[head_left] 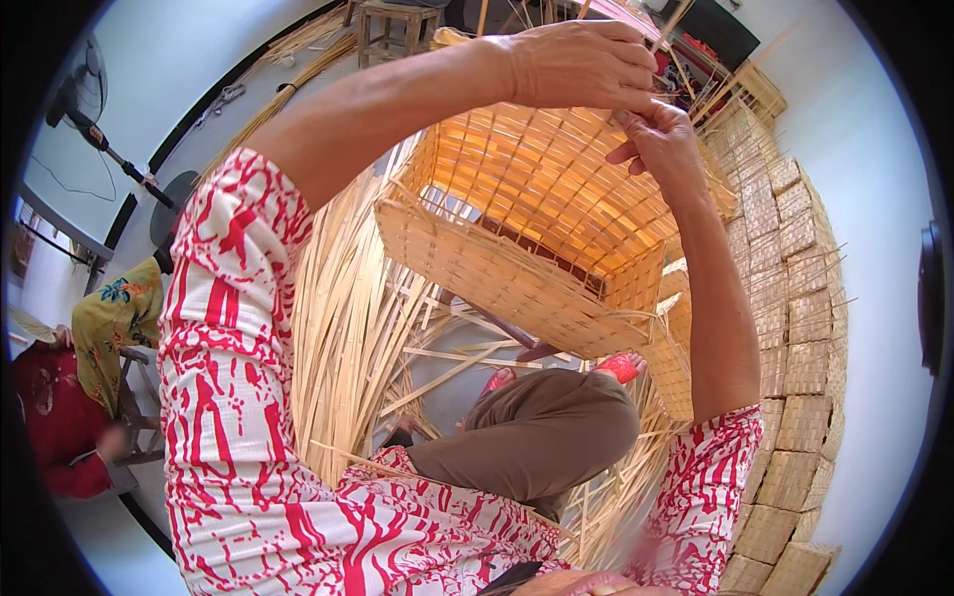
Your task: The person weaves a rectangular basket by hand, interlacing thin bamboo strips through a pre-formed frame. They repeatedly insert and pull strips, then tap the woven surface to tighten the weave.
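A large woven bamboo basket (532, 164) is tipped in front of me, so its latticed inside shows. Both my hands are at its far, upper right edge. My left hand (586, 65) reaches across above that edge with its fingers bent and closed; what they grip is hidden. Just below it, close to its fingertips, my right hand (661, 139) pinches with thumb and forefinger, the other fingers curled. Any thin strip between those fingertips is too small to make out.
Long loose bamboo strips (338, 328) lie in a thick heap left of the basket. Stacked woven baskets (785, 328) line the right wall. A standing fan (89, 119), a wooden stool (393, 25) and a seated person (70, 407) are around the left side and back.
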`<control>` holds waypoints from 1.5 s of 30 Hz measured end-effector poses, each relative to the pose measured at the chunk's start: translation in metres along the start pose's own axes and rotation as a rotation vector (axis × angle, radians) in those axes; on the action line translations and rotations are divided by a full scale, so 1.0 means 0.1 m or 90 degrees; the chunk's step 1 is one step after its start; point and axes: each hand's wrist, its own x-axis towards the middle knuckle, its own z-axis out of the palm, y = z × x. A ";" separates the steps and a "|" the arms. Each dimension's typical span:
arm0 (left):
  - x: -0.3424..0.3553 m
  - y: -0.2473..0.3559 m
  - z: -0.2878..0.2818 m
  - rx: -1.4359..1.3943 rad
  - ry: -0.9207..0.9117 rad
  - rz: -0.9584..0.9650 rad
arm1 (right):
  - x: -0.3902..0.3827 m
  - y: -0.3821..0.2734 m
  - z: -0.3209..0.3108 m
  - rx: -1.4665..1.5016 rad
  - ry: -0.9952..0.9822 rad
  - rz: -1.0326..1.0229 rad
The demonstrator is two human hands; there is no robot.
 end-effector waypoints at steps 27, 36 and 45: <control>-0.19 1.00 -0.18 -0.134 -0.012 -0.490 | -0.04 0.06 -0.16 0.053 -0.015 -0.034; -0.66 1.04 -0.21 -0.548 0.050 -0.963 | -0.14 -0.02 -0.20 -0.001 -0.003 0.002; -0.65 0.98 -0.27 -0.446 0.005 -0.891 | -0.22 -0.15 0.14 -0.323 0.149 -0.416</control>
